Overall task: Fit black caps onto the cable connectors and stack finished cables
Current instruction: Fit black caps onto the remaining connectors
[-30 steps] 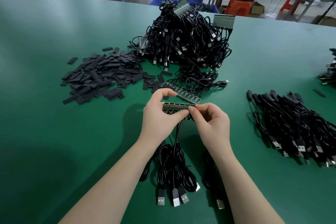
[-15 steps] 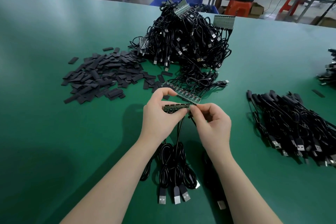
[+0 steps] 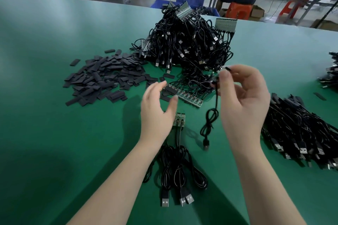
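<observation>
Pinching the upper end of a thin black cable (image 3: 215, 100) between thumb and fingertips, the right hand (image 3: 243, 100) holds it above the green desk (image 3: 54, 133), the cord hanging down in a loose knot to a plug just over the surface. The left hand (image 3: 157, 113) hovers with fingers spread wide and holding nothing, reaching toward the scattered heap of flat black caps (image 3: 102, 80) at its left; a short strip of small green circuit boards (image 3: 180, 119) lies just beside its palm, its looped black cords (image 3: 175, 175) trailing toward the viewer. A longer strip of boards (image 3: 184, 95) lies between both hands, in front of a large tangled mound of black cables (image 3: 184, 42). A lower pile of black cables (image 3: 300, 133) lies at the right.
</observation>
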Available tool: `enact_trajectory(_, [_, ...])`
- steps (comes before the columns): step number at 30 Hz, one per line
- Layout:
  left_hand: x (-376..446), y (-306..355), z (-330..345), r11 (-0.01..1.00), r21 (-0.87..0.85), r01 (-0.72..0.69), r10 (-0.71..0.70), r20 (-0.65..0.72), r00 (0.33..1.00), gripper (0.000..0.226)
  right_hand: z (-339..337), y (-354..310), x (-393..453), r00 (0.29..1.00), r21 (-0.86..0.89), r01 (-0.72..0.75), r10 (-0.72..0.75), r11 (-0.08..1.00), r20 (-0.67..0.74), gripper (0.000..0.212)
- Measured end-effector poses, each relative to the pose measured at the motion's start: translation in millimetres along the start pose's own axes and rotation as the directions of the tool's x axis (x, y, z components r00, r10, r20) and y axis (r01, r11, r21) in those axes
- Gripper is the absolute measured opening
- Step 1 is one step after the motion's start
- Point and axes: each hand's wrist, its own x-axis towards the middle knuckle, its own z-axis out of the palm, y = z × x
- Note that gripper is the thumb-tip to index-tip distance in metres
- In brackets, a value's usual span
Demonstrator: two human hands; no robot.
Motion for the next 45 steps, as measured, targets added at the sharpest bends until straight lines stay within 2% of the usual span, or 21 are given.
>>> enact_trajectory(1, [4.1,2.2,-5.2,0.999,-0.035,0.013,-0.015,-0.056,0.998,0.044,5.6,-5.3,1.1,0.999,0.052,-0.009,0.007,0.999,0.036,0.018])
enact_trajectory(3, [18.8,4.5,-19.9,0.983,-0.153,0.097,-0.118,-0.139,0.983,0.039,15.4,-11.8,3.9,0.992,0.242,-0.120,0.110,0.963,0.055,0.023])
enact_trajectory(5, [39.9,0.1,-38.8,0.960,-0.222,0.169,-0.211,-0.182,0.960,0.042,19.9,-10.8,8.6,0.958,0.473,-0.273,0.284,0.838,0.049,0.018])
enact_trajectory(6, [51.3,-4.1,-49.5,0.968,-0.163,0.191,-0.221,-0.197,0.955,0.044,19.5,-6.9,11.2,0.930,0.559,-0.330,0.365,0.761,0.052,0.014])
enact_trajectory(8, [73.1,-15.4,-70.1,0.968,0.127,0.216,-0.191,-0.182,0.965,0.046,15.1,5.8,12.6,0.867,0.614,-0.438,0.490,0.657,0.093,0.010])
enact_trajectory(9, [82.6,-22.7,-78.9,0.924,0.315,0.215,-0.184,-0.126,0.975,0.046,13.0,13.6,10.0,0.835,0.551,-0.506,0.537,0.664,0.121,0.010])
enact_trajectory(11, [96.0,-37.3,-89.7,0.760,0.622,0.186,-0.270,0.041,0.962,0.045,9.9,33.3,-1.7,0.771,0.299,-0.633,0.614,0.714,0.168,0.009])
enact_trajectory(13, [100.5,-46.7,-91.3,0.604,0.790,0.103,-0.388,0.180,0.904,0.047,7.1,53.1,-16.1,0.740,0.061,-0.668,0.655,0.741,0.152,0.009])
enact_trajectory(15, [101.4,-52.8,-89.0,0.538,0.842,0.044,-0.399,0.208,0.893,0.042,1.9,70.4,-25.6,0.813,-0.229,-0.540,0.572,0.810,0.108,0.009])
enact_trajectory(17, [102.8,-56.6,-87.6,0.502,0.863,0.051,-0.365,0.158,0.917,0.032,-1.2,80.6,-30.7,0.885,-0.458,-0.327,0.438,0.827,0.157,0.013])
enact_trajectory(21, [100.7,-61.0,-86.4,0.448,0.894,-0.001,-0.291,0.147,0.945,0.021,-0.8,91.9,-43.9,0.880,-0.590,-0.109,0.354,0.800,0.318,0.010])
enact_trajectory(24, [98.3,-62.3,-88.2,0.462,0.886,-0.038,-0.243,0.168,0.955,0.019,-5.4,98.7,-51.5,0.886,-0.624,-0.041,0.317,0.780,0.338,0.006])
enact_trajectory(28, [100.0,-61.5,-96.2,0.583,0.812,0.010,-0.251,0.169,0.953,0.025,-17.0,103.5,-54.0,0.880,-0.630,-0.054,0.336,0.775,0.337,0.009])
enact_trajectory(30, [99.8,-61.3,-98.1,0.564,0.826,0.001,-0.218,0.148,0.965,0.026,-20.2,103.5,-54.5,0.874,-0.616,-0.084,0.355,0.783,0.333,0.015])
enact_trajectory(33, [97.2,-59.6,-96.4,0.480,0.877,-0.011,-0.171,0.106,0.980,0.030,-21.5,102.8,-53.0,0.878,-0.603,-0.091,0.350,0.792,0.326,0.014])
enact_trajectory(35, [95.7,-59.5,-95.5,0.479,0.878,-0.008,-0.159,0.096,0.983,0.027,-22.0,102.8,-52.0,0.887,-0.601,-0.080,0.332,0.795,0.321,0.011])
enact_trajectory(37, [93.8,-59.2,-95.3,0.545,0.838,0.012,-0.171,0.097,0.981,0.024,-22.9,102.9,-51.1,0.894,-0.594,-0.080,0.322,0.800,0.313,0.011])
enact_trajectory(40, [88.8,-51.8,-94.5,0.723,0.686,0.081,-0.171,0.064,0.983,0.019,-24.2,103.2,-50.5,0.901,-0.594,-0.076,0.310,0.801,0.303,0.016])
enact_trajectory(43, [76.1,-31.0,-84.7,0.784,0.619,-0.043,0.049,0.007,0.999,0.015,-24.2,101.9,-49.3,0.921,-0.581,-0.094,0.291,0.809,0.257,0.018])
enact_trajectory(45, [62.6,-9.8,-70.2,0.843,0.510,-0.172,0.143,0.096,0.985,0.013,-23.4,98.9,-48.9,0.930,-0.531,-0.129,0.288,0.837,0.228,0.019])
